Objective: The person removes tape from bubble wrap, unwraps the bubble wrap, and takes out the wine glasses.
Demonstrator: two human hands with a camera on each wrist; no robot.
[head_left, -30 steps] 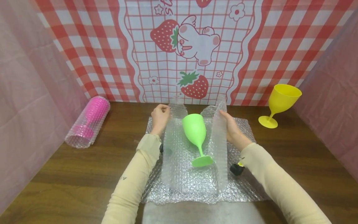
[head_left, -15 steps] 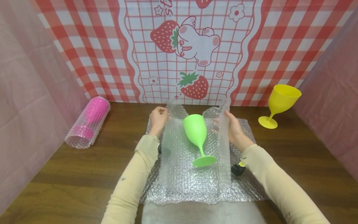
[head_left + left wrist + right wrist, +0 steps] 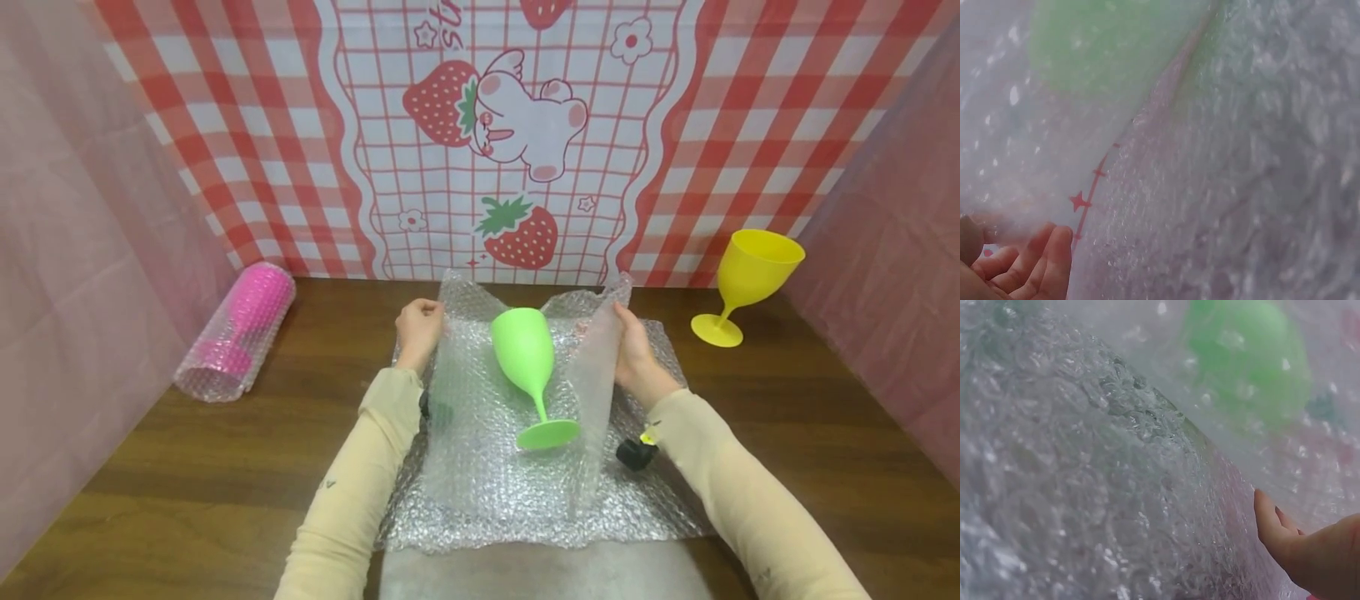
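Note:
In the head view a green plastic goblet (image 3: 522, 348) lies on its side on a sheet of clear bubble wrap (image 3: 487, 492), bowl toward the back and foot toward the front. My left hand (image 3: 418, 333) pinches the raised left edge of the wrap between thumb and fingers. On the other side, my right hand (image 3: 636, 357) holds the raised right flap, with its other fingers behind the plastic. Both flaps stand up beside the goblet. Through the wrap, the goblet shows as a blurred green shape in both wrist views, where the left fingers (image 3: 1047, 262) and right thumb (image 3: 1272, 531) meet the wrap edge.
A pink goblet (image 3: 251, 304) rolled in bubble wrap lies at the left. At the back right stands a yellow goblet (image 3: 757, 267) on the wooden table (image 3: 187, 492). A checked strawberry cloth (image 3: 277, 142) hangs behind, with pink cloth at both sides.
My hands have moved apart, left hand to the left and right hand to the right, both slightly lower. The wrap flaps have spread wider around the goblet.

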